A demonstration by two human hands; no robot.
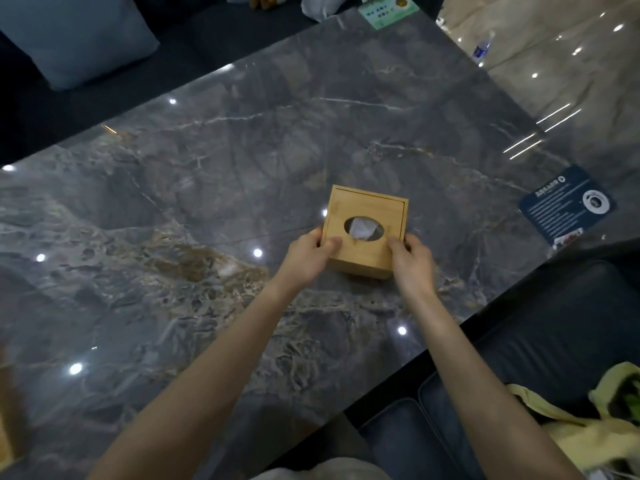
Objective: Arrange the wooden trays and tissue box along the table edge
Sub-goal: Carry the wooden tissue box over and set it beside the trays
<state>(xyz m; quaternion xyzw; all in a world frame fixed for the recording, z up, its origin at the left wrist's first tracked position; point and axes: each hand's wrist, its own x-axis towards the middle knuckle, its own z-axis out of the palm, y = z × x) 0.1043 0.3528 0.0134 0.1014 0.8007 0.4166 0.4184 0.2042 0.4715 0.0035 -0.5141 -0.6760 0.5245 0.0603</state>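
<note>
A square wooden tissue box (367, 209) with an oval hole and white tissue showing stands on the grey marble table (207, 188), right of centre. My left hand (308, 254) grips its near-left corner, thumb on the lid. My right hand (412, 261) grips its near-right corner, thumb on the lid too. A sliver of wood (5, 441), possibly a tray, shows at the frame's left edge; no other tray is in view.
A dark blue printed card (564, 206) lies near the table's right edge. A green card (384, 12) sits at the far edge. Dark sofa cushions (554, 341) border the near-right side, with a yellow cloth bag (588, 420). A water bottle (483, 46) stands on the floor.
</note>
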